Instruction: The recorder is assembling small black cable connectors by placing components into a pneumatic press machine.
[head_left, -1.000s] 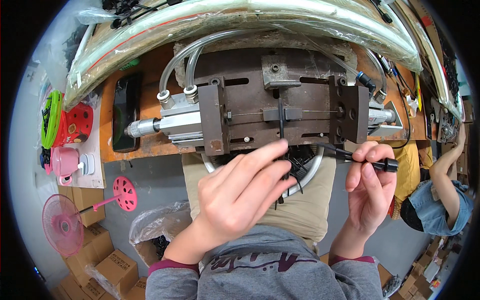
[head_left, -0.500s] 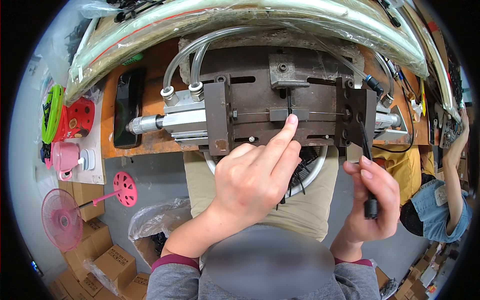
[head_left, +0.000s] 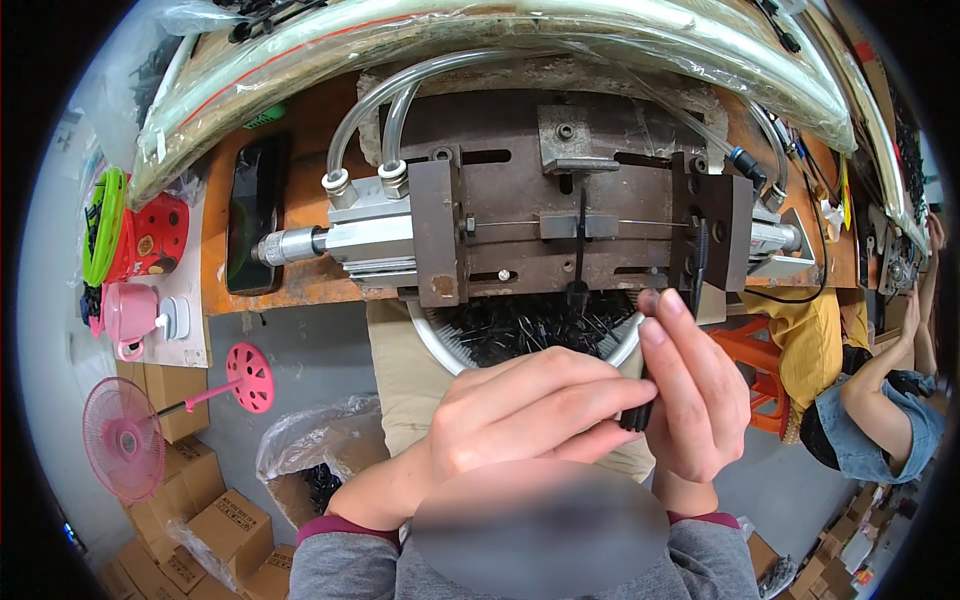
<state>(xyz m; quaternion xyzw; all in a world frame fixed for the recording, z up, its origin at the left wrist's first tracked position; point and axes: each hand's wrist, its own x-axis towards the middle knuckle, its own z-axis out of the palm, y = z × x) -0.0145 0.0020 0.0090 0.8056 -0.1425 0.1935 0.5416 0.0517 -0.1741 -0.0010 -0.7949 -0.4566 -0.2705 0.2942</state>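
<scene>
My left hand [head_left: 530,410] reaches across to my right hand, its thumb and finger closed around the ends of short black rod-like pieces [head_left: 637,415]. My right hand [head_left: 698,405] holds these pieces too, fingers curled up; how many they are is partly hidden. A slim black stem [head_left: 700,262] rises behind its fingertips, its lower part hidden. Before me, another thin black stem with a thicker end [head_left: 579,245] lies across the small grey block [head_left: 557,226] in the middle of a dark metal fixture [head_left: 520,262]. A thin wire or rod crosses that block sideways.
A ringed basket [head_left: 440,345] of many black pieces sits on my lap. Silver cylinders [head_left: 372,240] with clear hoses [head_left: 345,130] flank the fixture. A phone [head_left: 257,215] lies at left, beside a pink mug [head_left: 130,312]. At right, another person's arm [head_left: 885,365] shows.
My left hand has left the fixture's block and come down to my right hand, which moved left. The stem at the block now sticks out toward me. The other person's arms moved.
</scene>
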